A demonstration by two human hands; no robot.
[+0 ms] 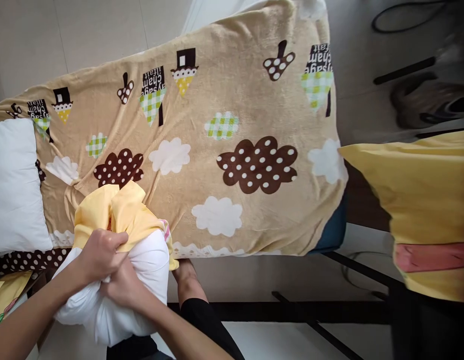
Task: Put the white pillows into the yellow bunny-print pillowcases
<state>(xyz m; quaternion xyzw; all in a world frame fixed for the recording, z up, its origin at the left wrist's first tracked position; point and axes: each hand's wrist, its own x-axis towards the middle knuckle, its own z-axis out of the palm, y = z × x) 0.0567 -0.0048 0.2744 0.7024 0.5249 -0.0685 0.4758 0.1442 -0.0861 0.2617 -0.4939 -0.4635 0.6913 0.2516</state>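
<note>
Item 1. Left hand (100,252): closed. The fingers are curled over the gathered edge of a yellow pillowcase (119,212), which is gripped where it meets the pillow.

Item 2. Right hand (124,287): closed, set just below and touching the left hand. A fold of a white pillow (149,270) is pinched in it.

Item 3. White pillow: bunched under both hands. Its far end is covered by the yellow pillowcase, and its near bulk is left bare below the wrists.

Item 4. Yellow pillowcase: crumpled just beyond the knuckles and drawn partly over the pillow. A thin pink trim is seen at its right edge.

Item 5. Beige blanket (232,90): spread beyond the hands and printed with brown dotted clouds, white clouds and checked shapes. The pillow's covered end is rested on its near edge.

Item 6. Second white cushion (12,185): laid on the blanket to the left of the hands, well apart from them.

Item 7. Yellow cushion (423,195): seen far to the right of the hands, with a red-pink band across its lower part.

Item 8. Knee in black cloth (201,312): found just right of the right forearm.
</note>
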